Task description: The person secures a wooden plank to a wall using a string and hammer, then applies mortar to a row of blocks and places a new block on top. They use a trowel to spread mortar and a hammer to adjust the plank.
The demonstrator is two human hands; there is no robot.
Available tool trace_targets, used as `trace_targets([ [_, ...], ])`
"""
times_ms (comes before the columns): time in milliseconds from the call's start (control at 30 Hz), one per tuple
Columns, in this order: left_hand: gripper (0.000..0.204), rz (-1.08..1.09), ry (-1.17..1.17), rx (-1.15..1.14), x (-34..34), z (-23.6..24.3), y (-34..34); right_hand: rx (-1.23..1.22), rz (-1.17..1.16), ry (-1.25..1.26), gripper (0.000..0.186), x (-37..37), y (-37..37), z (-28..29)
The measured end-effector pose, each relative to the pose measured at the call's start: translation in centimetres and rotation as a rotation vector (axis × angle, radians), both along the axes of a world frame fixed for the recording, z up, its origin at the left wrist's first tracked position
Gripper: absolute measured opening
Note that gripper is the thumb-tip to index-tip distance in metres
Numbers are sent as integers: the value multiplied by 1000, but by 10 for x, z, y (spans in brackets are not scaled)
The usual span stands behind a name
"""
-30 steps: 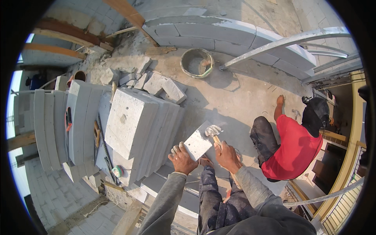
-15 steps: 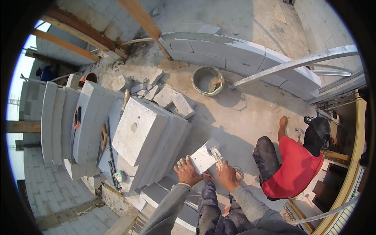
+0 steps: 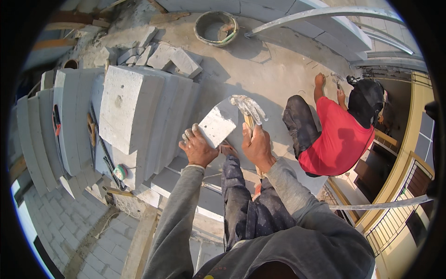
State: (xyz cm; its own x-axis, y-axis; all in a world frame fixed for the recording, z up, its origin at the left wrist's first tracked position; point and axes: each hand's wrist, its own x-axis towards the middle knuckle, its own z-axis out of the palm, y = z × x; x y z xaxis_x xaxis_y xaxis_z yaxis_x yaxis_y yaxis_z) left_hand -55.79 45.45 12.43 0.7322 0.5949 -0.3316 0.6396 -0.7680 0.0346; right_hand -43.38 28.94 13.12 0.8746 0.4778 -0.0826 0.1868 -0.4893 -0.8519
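Observation:
My left hand [image 3: 199,147] grips the lower left edge of a small pale block [image 3: 217,126], apparently lightweight concrete, with a pitted face. In my right hand [image 3: 258,148] is a claw hammer [image 3: 249,109], its fingers wrapped round the wooden handle. White dust or mortar coats the hammer's head, which is at the block's upper right side; whether the two touch I cannot tell. Both hands are in front of me, above my legs.
On the left stand stacked large blocks [image 3: 131,109] with a handsaw [image 3: 56,122] and a green-white roll [image 3: 120,172]. Broken blocks [image 3: 162,56] and a mortar-stained bucket [image 3: 216,29] lie beyond. A person in a red shirt [image 3: 339,135] crouches at right, near a metal bar [image 3: 325,19].
My view has tipped downward, so the surroundings sit higher in the picture. The hammer's head has come up and turned, showing more fully beside the block. The co-worker's second hand now shows.

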Motion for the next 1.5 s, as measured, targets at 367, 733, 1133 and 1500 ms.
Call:
trace_targets([
  [367,114,34,80,-25,6,6,0,-201,121,111,34,3,7,3],
  [733,107,53,62,-40,5,7,-3,-233,189,162,33,-2,-1,15],
  [1133,108,75,79,-60,11,9,-3,-146,85,202,32,3,-4,-4],
  [1500,110,98,105,-71,12,8,-3,-244,249,242,34,11,3,-9],
])
